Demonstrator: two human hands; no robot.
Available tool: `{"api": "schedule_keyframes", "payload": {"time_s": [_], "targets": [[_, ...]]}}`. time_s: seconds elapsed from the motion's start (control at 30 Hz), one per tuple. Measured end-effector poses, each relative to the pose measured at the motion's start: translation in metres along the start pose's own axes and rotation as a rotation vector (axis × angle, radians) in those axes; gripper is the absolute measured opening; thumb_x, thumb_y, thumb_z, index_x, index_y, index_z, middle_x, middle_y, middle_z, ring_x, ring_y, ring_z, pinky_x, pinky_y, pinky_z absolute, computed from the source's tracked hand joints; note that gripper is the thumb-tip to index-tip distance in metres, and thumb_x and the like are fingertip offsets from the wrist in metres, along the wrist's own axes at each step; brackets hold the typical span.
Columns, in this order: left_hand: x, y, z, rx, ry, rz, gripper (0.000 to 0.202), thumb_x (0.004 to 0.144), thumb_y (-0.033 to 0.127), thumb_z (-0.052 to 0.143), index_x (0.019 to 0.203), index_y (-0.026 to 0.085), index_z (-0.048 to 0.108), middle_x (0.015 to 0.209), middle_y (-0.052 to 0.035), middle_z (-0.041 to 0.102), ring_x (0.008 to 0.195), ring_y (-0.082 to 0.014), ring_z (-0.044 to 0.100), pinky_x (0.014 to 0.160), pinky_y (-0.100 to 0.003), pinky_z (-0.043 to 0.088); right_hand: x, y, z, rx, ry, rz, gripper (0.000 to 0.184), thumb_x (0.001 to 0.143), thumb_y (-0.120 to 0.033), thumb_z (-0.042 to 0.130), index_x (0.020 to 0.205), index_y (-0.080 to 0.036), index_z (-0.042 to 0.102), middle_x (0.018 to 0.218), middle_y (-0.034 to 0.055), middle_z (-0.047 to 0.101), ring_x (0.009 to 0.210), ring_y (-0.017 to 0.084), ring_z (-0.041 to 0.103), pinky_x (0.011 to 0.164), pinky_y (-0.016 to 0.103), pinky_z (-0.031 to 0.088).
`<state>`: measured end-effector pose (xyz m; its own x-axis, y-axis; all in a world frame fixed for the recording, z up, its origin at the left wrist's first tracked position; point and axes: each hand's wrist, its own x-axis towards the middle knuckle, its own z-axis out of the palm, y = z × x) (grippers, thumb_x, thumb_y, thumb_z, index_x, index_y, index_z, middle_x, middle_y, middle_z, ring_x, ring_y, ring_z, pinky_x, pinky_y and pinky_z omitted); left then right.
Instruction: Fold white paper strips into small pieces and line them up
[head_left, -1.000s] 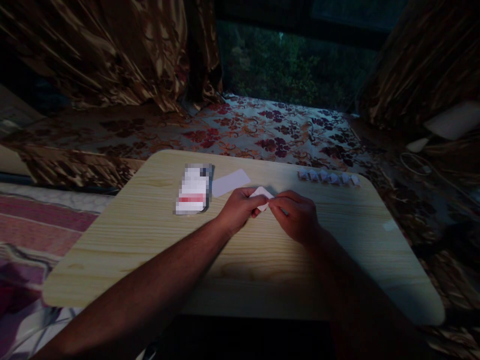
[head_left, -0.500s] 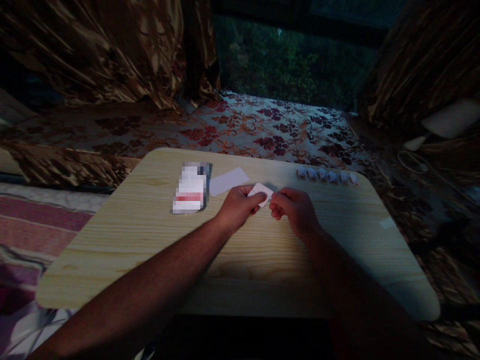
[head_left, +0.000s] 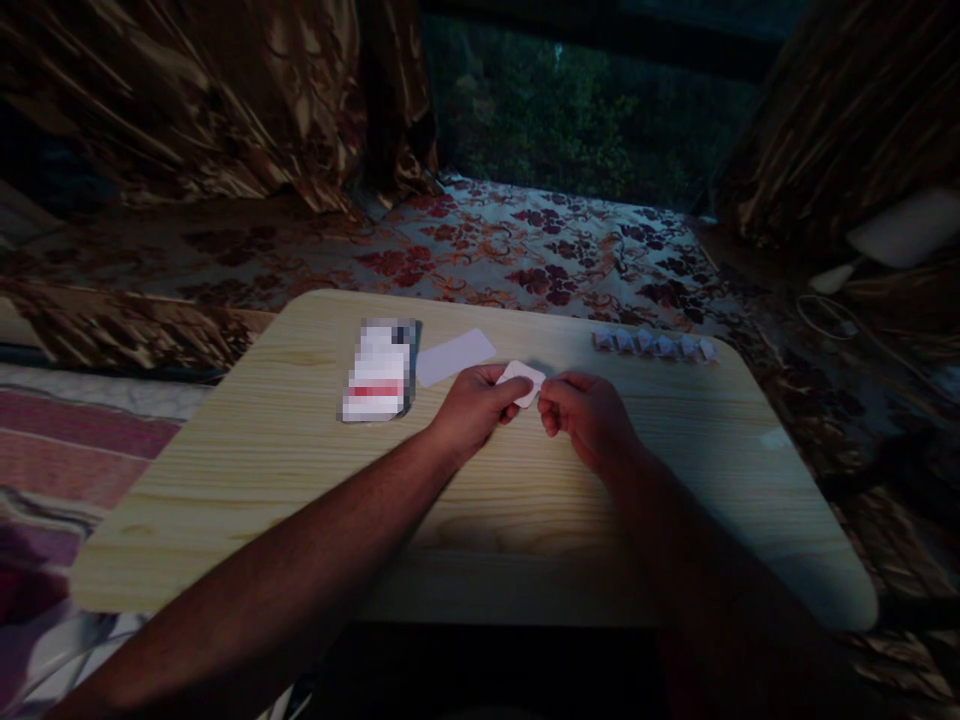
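Above the middle of the table, my left hand (head_left: 474, 406) grips a small white piece of folded paper (head_left: 517, 371), thumb across its face. My right hand (head_left: 586, 415) has thumb and fingertips pinched together at the paper's right corner. The other fingers of that hand are curled in. Just behind my left hand lies a flat, pale rectangular strip of paper (head_left: 459, 356). The underside of the folded paper is hidden by my fingers.
A blurred-out white packet with a red band (head_left: 377, 372) lies left of the paper strip. Several small folded paper shapes (head_left: 654, 345) stand in a row at the back right of the wooden table (head_left: 247, 500). A whitish patch (head_left: 774, 438) shows near the right edge.
The folded paper has turned in my hands: its creased, pointed outline now looks like a smoother, rounded square. Both hands stay in nearly the same place.
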<state>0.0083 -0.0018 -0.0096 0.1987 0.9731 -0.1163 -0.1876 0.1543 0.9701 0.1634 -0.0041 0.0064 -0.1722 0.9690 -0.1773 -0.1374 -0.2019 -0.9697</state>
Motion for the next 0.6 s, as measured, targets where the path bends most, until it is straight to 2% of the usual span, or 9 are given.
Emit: {"api": "schedule_keyframes", "payload": {"time_s": [0.3, 0.6], "targets": [[-0.0007, 0.0004, -0.0002, 0.007, 0.023, 0.004, 0.019, 0.075, 0.032, 0.065, 0.067, 0.015, 0.061, 0.052, 0.0031, 0.050, 0.046, -0.0070, 0.039, 0.047, -0.024, 0.024, -0.0033, 0.0006, -0.0007, -0.231, 0.039, -0.132, 0.012, 0.072, -0.024, 0.063, 0.064, -0.016, 0.062, 0.051, -0.0024, 0.060, 0.044, 0.010, 0.053, 0.046, 0.022, 0.042], [0.0005, -0.0046, -0.0009, 0.049, 0.061, 0.050, 0.020, 0.074, 0.032, 0.066, 0.066, 0.014, 0.061, 0.053, 0.0022, 0.051, 0.047, -0.0072, 0.040, 0.048, -0.025, 0.026, -0.0044, -0.0025, -0.0002, -0.363, 0.063, -0.202, 0.009, 0.073, -0.023, 0.061, 0.066, -0.017, 0.061, 0.049, -0.0038, 0.060, 0.045, 0.010, 0.054, 0.048, 0.021, 0.041]]}}
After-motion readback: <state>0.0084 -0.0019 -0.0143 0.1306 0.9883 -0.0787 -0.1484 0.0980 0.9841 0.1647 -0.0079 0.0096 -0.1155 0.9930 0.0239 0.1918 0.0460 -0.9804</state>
